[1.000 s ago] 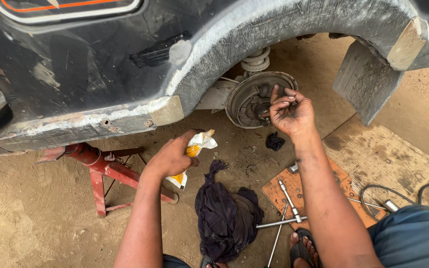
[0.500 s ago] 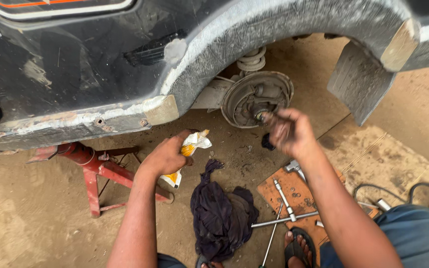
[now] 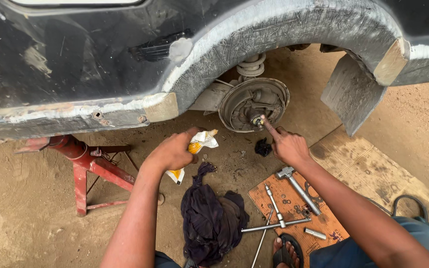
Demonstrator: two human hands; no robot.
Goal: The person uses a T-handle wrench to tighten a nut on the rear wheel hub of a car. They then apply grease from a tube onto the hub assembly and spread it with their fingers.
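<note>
Grease sachet [image 3: 197,149], yellow and white, squeezed in closed left hand [image 3: 172,151] low over dirt, kept close for dabbing, while right hand [image 3: 286,146], 1 finger out and others curled, touching spindle tip [image 3: 258,120] on bare brake backing plate [image 3: 254,104], dark rag [image 3: 212,221] below.

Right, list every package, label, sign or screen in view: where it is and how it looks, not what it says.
Sachet: a crumpled white and yellow packet gripped in the left hand, below the car's sill; its lower end pokes out under the fist.
No labels, signs or screens show.
</note>
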